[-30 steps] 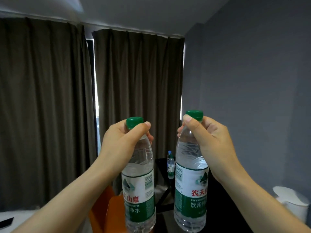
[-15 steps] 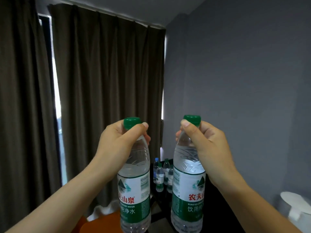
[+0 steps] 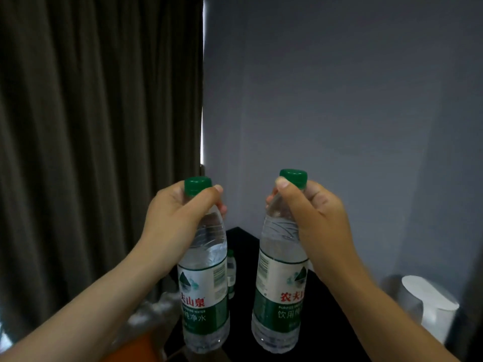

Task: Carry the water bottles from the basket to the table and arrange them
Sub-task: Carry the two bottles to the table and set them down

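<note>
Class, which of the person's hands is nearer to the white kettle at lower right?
Right. The right hand, gripping the right water bottle, is above and left of the white kettle; the left hand, gripping the left water bottle, is farther left.

Far bottle [image 3: 231,271] mostly behind left bottle [image 3: 203,288]

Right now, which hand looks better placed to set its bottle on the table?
Probably the right hand: the right bottle hangs over bare black table. The left hand holds the left bottle near the table's edge, close to a standing bottle.
</note>
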`<state>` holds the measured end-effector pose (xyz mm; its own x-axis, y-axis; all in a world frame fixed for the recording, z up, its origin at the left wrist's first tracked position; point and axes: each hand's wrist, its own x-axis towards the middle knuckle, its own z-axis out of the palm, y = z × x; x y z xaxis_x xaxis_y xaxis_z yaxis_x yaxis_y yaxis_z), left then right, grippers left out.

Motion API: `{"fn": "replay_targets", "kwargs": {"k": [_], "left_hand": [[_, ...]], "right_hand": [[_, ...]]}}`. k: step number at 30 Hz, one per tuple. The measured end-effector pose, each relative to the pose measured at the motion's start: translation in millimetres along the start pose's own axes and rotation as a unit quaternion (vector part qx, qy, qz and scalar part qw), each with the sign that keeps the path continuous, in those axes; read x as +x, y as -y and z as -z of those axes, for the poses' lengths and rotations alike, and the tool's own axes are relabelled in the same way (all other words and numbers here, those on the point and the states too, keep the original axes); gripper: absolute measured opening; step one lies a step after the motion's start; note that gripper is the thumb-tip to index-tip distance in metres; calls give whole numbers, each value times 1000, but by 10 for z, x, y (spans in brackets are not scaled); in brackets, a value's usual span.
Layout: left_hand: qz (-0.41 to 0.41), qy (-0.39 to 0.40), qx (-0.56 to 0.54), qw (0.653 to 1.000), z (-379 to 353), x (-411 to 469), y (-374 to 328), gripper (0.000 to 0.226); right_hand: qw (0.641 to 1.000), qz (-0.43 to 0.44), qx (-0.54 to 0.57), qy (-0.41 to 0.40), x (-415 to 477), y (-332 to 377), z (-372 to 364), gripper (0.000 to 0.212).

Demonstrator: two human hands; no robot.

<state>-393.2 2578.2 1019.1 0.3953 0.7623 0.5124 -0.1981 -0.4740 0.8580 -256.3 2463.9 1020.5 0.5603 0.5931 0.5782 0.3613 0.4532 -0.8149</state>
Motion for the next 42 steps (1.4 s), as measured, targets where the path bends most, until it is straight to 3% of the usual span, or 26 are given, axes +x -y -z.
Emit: {"fn": "replay_targets", "kwargs": {"k": [12,17,20,26,33,42], "left_hand": [[13,-19,60,998,-591,1248,1200,21],[59,-2,84,995,-772,1475,1907,15],[91,17,84,992,-812,1584,2328,25],[153,30,75,985,-874,1765,3248,13],[213,116,121,962,-802,1814,4266,28],[243,118,133,953,-928,1689,4968,15]], "right_hand": [[999,-5,16,33,1286,-1312,114,35],[998,-38,6,44,1575,-1881,151,14],[997,-56,-6,46,1686,-2201,147,4],[994,-107,-13,29,1787,-2760,120,6],[977,-210,-31,3,1804,-3438,26,10],[949,-310,-53,-37,1643,-4091,-80,14]]}}
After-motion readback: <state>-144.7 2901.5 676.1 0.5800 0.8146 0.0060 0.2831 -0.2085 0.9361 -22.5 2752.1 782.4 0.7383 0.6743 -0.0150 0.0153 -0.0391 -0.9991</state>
